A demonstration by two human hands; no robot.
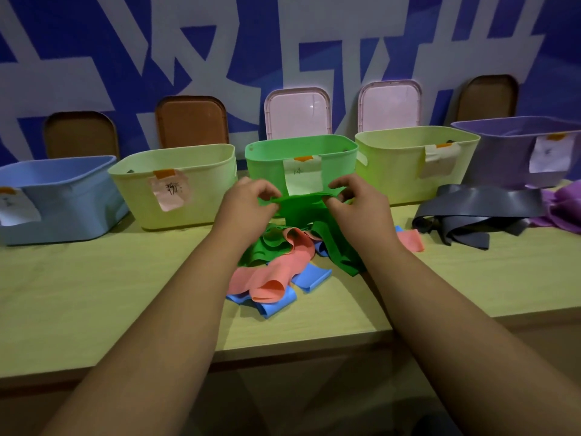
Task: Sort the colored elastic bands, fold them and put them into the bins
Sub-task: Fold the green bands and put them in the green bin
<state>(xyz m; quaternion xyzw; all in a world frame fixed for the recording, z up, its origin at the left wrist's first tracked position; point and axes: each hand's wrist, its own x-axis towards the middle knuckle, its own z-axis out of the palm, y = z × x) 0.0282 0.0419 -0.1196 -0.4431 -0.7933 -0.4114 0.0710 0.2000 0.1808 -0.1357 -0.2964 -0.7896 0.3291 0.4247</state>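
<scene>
Writing on the bin labels is too small to read. The bins' insides are hidden by their walls. Blue bin [59, 196] and purple bin [522, 149] are cut off at the frame edges. Both forearms reach straight out over the counter [94, 294]. Left hand [248, 199] and right hand [355, 199] each pinch a top corner of the green band [301, 212], fingers curled closed on it, held up just in front of the green bin [298, 158]; its lower end trails down into the pile. Mixed pile [279, 272] below the hands: green, pink and blue bands tangled, count unclear. Black bands [478, 215] and purple bands [566, 209] lie well right of the right hand. Five bins in a row beyond the hands, with five lids leaning on the wall behind.
</scene>
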